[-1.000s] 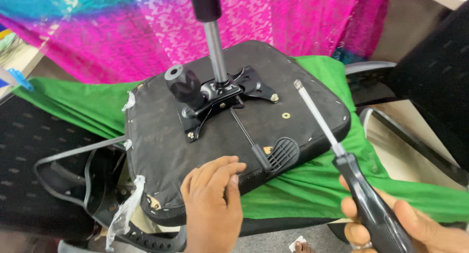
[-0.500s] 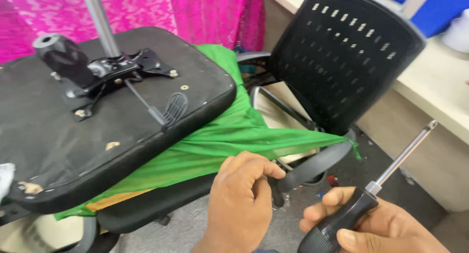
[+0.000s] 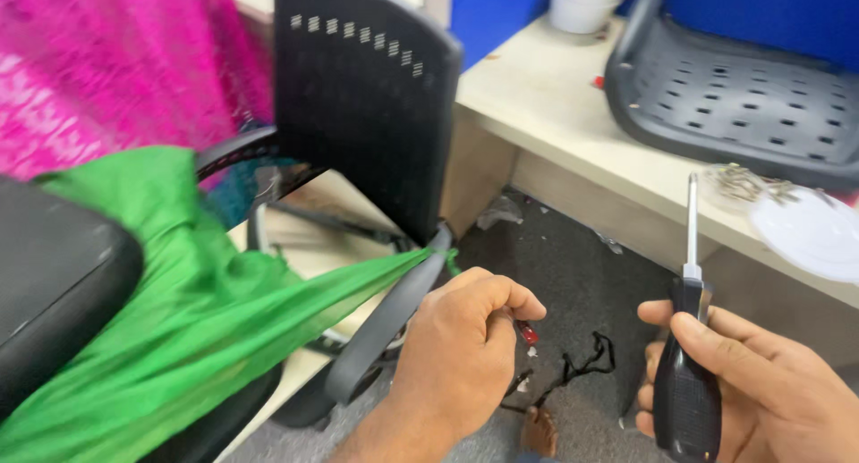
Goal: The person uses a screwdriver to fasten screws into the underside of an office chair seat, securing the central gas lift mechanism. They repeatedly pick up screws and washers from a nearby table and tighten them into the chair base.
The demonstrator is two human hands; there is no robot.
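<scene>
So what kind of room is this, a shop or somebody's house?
Probably a workshop or office where chairs get fixed. A loose chair seat shell lies on the bench, an office chair backrest stands nearby, and the right hand holds a screwdriver.

Black textured plastic on the screwdriver (image 3: 687, 373) handle, matt with a faint sheen, held in the right hand (image 3: 769, 396); bright, smooth metal on its shaft. Thin, smooth green cloth (image 3: 188, 311), lightly glossy where stretched taut. Matt black padded seat (image 3: 54, 284) (covering looks like fabric, hard to tell). Perforated black plastic on the chair back (image 3: 367, 105), dull finish; smooth curved plastic armrest (image 3: 385, 324). Pale, matt laminate on the table (image 3: 573, 114). Dark grey moulded plastic seat shell (image 3: 743, 92), slotted, slightly shiny. White, smooth plastic lid (image 3: 810, 230). Rough, speckled grey floor (image 3: 582, 275).
</scene>
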